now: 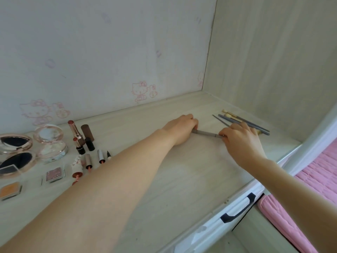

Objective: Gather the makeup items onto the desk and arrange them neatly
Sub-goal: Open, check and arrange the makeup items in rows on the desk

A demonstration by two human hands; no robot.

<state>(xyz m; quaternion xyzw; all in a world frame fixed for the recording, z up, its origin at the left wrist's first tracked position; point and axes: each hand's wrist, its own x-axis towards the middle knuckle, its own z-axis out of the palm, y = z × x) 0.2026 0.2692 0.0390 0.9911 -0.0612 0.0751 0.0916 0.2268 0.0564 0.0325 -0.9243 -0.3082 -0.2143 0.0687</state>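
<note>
A slim grey makeup pencil lies on the pale wooden desk near the back right. My left hand pinches its left end and my right hand pinches its right end. Just behind my right hand lie several grey-handled makeup brushes side by side. At the far left stand open lipsticks, round compacts, lip gloss tubes and small eyeshadow pans.
The desk sits in a corner with a cartoon-cat wall behind and a side panel on the right. A drawer with a black handle is below the front edge. Pink bedding lies at the lower right.
</note>
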